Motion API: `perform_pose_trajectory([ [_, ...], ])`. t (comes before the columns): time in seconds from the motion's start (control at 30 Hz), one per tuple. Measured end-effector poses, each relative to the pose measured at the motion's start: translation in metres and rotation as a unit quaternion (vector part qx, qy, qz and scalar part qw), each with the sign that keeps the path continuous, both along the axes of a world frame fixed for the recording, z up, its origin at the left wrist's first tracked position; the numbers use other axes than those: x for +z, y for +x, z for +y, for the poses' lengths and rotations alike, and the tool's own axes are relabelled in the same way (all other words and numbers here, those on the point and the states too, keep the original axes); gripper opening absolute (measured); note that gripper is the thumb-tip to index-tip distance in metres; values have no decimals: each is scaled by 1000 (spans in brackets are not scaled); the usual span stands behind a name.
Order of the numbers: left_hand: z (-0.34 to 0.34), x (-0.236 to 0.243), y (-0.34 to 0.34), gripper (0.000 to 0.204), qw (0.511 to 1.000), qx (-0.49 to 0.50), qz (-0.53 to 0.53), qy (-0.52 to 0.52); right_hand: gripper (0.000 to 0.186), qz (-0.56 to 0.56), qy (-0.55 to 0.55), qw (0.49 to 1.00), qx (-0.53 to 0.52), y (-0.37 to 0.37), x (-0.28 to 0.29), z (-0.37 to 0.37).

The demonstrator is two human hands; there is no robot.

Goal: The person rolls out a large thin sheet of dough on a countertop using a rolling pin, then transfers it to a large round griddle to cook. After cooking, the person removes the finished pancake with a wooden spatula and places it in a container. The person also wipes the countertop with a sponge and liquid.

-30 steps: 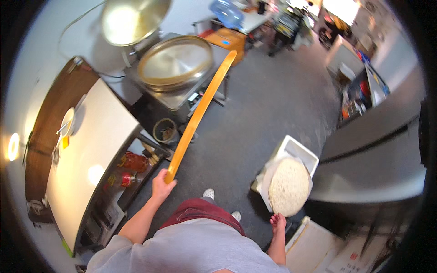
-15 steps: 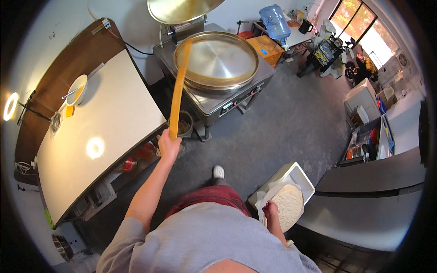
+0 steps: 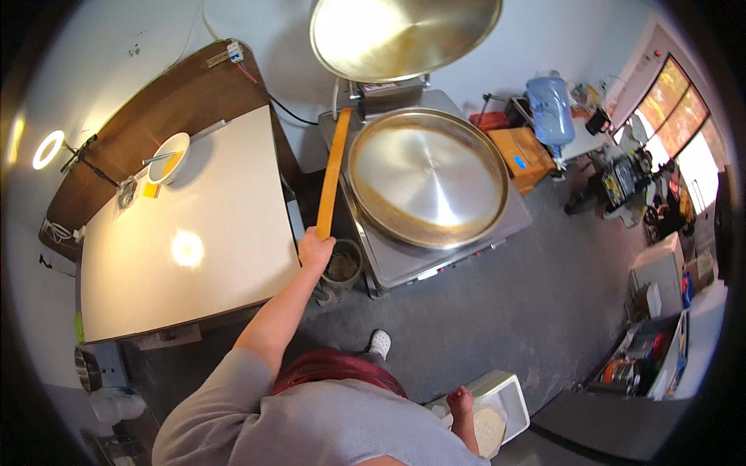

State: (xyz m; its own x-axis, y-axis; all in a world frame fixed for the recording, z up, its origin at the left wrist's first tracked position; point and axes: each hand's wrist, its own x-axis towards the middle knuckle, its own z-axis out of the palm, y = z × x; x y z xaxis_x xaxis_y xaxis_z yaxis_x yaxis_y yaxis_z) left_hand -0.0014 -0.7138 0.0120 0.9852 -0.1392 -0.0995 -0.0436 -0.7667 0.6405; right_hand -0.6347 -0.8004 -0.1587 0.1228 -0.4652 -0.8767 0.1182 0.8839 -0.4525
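Note:
My left hand (image 3: 315, 250) is closed round the end of a long flat wooden stick (image 3: 334, 171). The stick points away from me, its far end along the left side of a round metal griddle (image 3: 427, 179). The griddle's domed lid (image 3: 404, 31) stands raised behind it. Low at the right, my right hand (image 3: 460, 404) is held with curled fingers, and what they grip, if anything, I cannot make out. Just beside it is a pale round flatbread (image 3: 489, 431) at a white box (image 3: 514, 400); my forearm covers part of the bread.
To the left stands a white-topped table (image 3: 225, 248) with a bowl (image 3: 169, 158) and a ring light (image 3: 49, 149). A bucket (image 3: 343, 262) sits on the floor between table and griddle. Beyond the griddle are a wooden box (image 3: 519, 155) and a blue water bottle (image 3: 550, 110).
The griddle and table now appear closer, and the white box has dropped lower in view. My left hand still carries the stick. My right hand has come away from the flatbread's left edge in the picture.

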Motion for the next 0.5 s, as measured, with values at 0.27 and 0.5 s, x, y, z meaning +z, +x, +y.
perform_pose_trajectory([
  [0.27,-49,-89,98,30,982,63,106,-144,16,15,-61,996,63,69,42,-30],
  [0.5,-75,-148,171,35,968,97,152,-175,11,-100,58,992,56,88,62,26],
])
